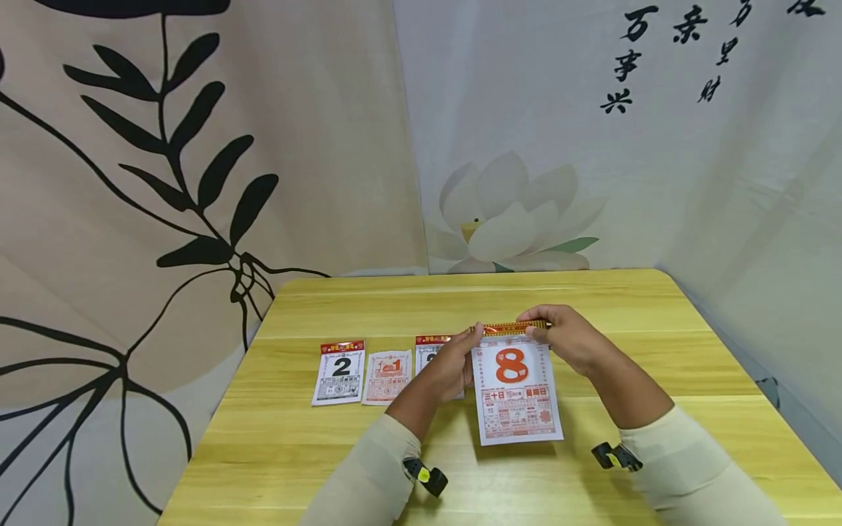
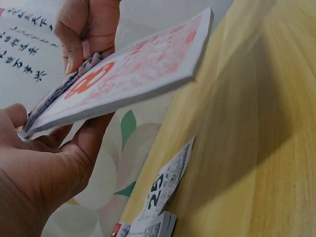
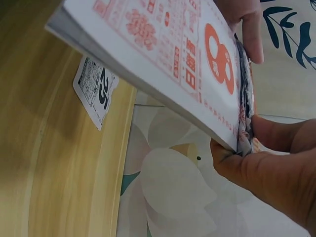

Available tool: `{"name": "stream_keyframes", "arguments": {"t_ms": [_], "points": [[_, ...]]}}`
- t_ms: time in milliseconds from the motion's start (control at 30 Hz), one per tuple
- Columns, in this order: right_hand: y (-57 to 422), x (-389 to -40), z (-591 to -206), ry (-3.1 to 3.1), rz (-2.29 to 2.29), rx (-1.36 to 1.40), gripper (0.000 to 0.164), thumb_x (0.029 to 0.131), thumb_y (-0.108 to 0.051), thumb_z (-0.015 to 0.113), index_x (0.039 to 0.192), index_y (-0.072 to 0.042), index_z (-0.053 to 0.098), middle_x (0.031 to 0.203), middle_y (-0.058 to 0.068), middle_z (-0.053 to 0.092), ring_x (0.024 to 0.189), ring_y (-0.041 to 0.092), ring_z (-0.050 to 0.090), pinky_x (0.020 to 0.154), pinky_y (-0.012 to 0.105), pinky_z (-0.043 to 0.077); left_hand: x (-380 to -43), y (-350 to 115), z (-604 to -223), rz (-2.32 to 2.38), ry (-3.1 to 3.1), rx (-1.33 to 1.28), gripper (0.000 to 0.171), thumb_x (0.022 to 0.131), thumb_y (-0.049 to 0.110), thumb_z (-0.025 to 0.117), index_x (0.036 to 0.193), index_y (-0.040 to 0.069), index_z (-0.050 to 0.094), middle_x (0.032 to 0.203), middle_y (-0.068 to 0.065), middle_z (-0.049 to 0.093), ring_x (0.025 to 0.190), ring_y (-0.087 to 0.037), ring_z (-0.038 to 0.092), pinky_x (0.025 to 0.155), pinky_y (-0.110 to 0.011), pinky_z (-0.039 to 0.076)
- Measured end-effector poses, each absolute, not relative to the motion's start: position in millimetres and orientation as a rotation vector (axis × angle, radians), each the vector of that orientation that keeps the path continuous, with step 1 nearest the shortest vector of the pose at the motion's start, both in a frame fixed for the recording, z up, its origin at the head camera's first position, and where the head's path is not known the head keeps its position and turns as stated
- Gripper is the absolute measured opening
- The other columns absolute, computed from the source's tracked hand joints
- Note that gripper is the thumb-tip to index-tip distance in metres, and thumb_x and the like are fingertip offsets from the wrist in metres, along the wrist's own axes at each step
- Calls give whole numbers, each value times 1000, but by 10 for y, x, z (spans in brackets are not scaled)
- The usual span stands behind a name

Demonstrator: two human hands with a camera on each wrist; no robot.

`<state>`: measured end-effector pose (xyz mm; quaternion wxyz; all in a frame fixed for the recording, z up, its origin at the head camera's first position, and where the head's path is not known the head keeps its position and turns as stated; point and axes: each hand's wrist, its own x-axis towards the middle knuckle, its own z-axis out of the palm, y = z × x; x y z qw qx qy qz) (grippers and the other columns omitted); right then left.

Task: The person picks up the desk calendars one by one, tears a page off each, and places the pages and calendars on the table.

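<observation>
A thick tear-off calendar pad [image 1: 516, 405] with a big red 8 on its top sheet is held tilted above the table. My left hand [image 1: 452, 363] grips the left end of its red and gold binding [image 1: 503, 329], thumb on top. At the right end, my right hand [image 1: 571, 338] pinches the same binding between thumb and fingers. Ragged paper stubs [image 2: 59, 91] line the binding in the left wrist view. Beyond the pad, a torn sheet [image 3: 96, 89] printed 25 shows in the right wrist view.
Left of my hands, a smaller calendar pad [image 1: 339, 374] showing 2 lies on the wooden table [image 1: 316, 467]. Beside it are a sheet [image 1: 387, 376] with a red 1 and another red-topped calendar [image 1: 427, 349], partly hidden by my left hand. Printed curtains [image 1: 329, 146] hang behind.
</observation>
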<state>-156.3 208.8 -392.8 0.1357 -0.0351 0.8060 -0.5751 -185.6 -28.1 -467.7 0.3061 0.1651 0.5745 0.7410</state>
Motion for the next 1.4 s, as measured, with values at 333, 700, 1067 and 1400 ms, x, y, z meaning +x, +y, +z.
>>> {"name": "stream_keyframes", "arguments": {"t_ms": [333,700,1067,1400], "points": [[2022,-1560,-3968,2337,-1667,-38,31,114,-3,52,140,12,57,129,27,62,100,27,69,85,32,60,-1855,-307,-4714,1986,1497,384,64,119,53,26,160,5,40,108,3,73,95,-8,79,88,-32,67],[2015,-1518,-4011,2406,-1667,36,44,114,-10,57,156,0,49,150,26,50,108,29,67,90,36,57,-1876,-388,-4713,1991,1460,377,80,116,61,29,175,9,15,113,6,76,97,-7,79,89,-30,66],[2007,-1452,-4133,2198,-1817,50,63,113,-7,58,167,2,27,118,13,67,98,21,72,81,34,62,-1997,-510,-4642,2104,1409,327,76,114,65,29,149,1,50,109,4,78,98,-10,80,85,-30,65],[1993,-1359,-4238,2124,-1805,-32,46,110,-7,62,151,8,48,110,10,70,96,21,74,82,38,64,-2113,-638,-4564,2184,1399,218,72,115,62,26,144,2,52,107,1,77,97,-11,80,83,-33,65]]}}
